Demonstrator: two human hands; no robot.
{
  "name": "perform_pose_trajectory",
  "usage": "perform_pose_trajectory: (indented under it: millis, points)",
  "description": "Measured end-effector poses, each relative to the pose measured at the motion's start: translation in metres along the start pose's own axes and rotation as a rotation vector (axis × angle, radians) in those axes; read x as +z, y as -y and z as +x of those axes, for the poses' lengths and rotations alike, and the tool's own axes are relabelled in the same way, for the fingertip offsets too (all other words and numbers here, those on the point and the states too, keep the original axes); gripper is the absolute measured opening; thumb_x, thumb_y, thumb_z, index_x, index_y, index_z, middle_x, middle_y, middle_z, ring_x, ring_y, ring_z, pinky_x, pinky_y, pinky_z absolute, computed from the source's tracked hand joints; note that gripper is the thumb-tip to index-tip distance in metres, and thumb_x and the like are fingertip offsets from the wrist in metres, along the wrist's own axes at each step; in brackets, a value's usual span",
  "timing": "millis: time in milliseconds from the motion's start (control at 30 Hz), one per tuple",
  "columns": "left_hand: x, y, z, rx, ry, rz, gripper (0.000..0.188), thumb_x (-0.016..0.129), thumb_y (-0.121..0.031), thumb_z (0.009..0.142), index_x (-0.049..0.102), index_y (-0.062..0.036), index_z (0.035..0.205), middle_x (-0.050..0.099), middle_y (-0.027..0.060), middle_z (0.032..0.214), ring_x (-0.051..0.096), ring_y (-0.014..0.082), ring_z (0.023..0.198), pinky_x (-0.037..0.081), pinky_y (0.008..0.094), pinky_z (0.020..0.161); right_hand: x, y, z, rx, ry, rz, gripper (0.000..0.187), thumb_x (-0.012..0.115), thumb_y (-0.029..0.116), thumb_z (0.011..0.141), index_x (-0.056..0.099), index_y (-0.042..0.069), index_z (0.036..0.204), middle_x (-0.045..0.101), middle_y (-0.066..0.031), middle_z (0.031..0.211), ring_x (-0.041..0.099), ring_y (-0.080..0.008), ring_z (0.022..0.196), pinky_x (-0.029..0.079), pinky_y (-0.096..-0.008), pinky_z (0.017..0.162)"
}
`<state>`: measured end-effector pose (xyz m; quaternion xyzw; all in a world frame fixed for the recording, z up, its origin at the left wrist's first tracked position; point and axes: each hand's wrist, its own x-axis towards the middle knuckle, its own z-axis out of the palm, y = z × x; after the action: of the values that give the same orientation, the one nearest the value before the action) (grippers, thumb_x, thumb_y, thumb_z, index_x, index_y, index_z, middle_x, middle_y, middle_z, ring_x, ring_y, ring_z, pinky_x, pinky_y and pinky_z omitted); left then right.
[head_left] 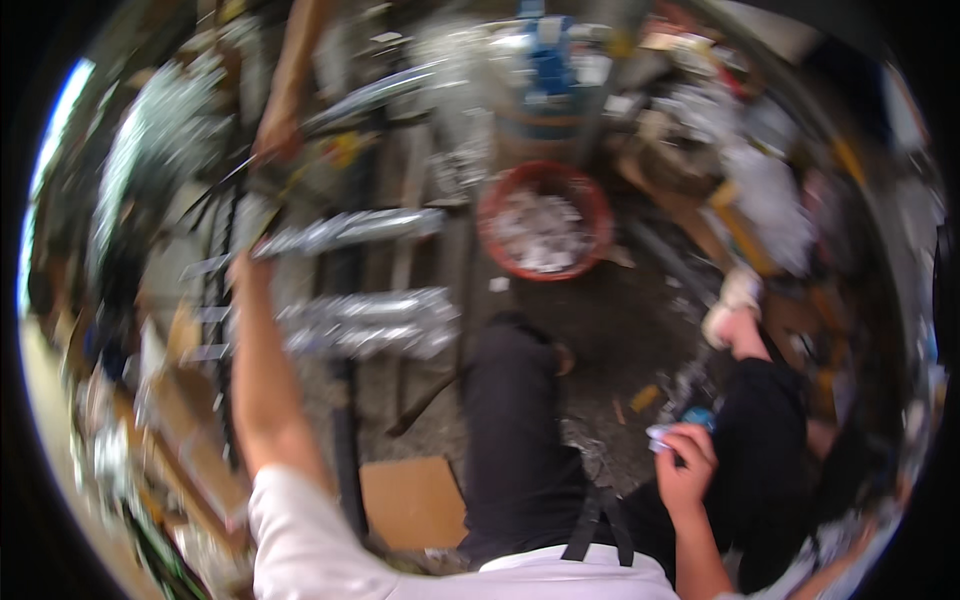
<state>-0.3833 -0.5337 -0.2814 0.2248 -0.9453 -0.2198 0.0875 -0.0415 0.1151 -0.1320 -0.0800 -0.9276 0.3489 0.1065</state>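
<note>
Bundles (370, 322) lie left of the tub (488, 228).

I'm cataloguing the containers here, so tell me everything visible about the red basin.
The red basin is round and open-topped, with a plastic-looking wall. It stands upright on the dark floor, just beyond the person's dark-trousered left leg. Many small white pieces lie inside, resting against it; motion blur hides what they are and any finer detail of the rim.

Left arm (270, 385) extended well forward; left hand (248, 262) at its end, blurred, finger pose unclear. Right hand (686, 470) curled in a grip, bare right forearm (702, 550) just behind.
</note>
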Motion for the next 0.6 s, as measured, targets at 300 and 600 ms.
perform_pose_trajectory:
  millis: [300, 600]
  points:
    - [-0.078, -0.009, -0.027, -0.324, -0.186, -0.920, 0.040, 0.058, -0.021, 0.080, 0.054, 0.0019, 0.113, 0.057, 0.0108, 0.108, 0.050, 0.0195, 0.100, 0.035, 0.0321, 0.092, 0.008, -0.018, -0.003, 0.089, 0.042, 0.217, 0.019, 0.061, -0.003, 0.072, 0.065, 0.008, 0.087, 0.057, -0.0030, 0.085, 0.057, -0.0132, 0.061, 0.046, -0.0250, 0.051]
    - [-0.167, -0.381, -0.271, 0.852, -0.008, -0.817, 0.014, 0.046, 0.008, 0.081, 0.054, -0.0007, 0.088, 0.054, 0.0066, 0.092, 0.052, 0.0119, 0.083, 0.043, 0.0226, 0.074, 0.012, -0.045, -0.034, 0.036, 0.041, 0.249, 0.011, 0.057, 0.006, 0.075, 0.064, 0.011, 0.082, 0.057, -0.0028, 0.082, 0.059, -0.0231, 0.069, 0.047, -0.0341, 0.059]
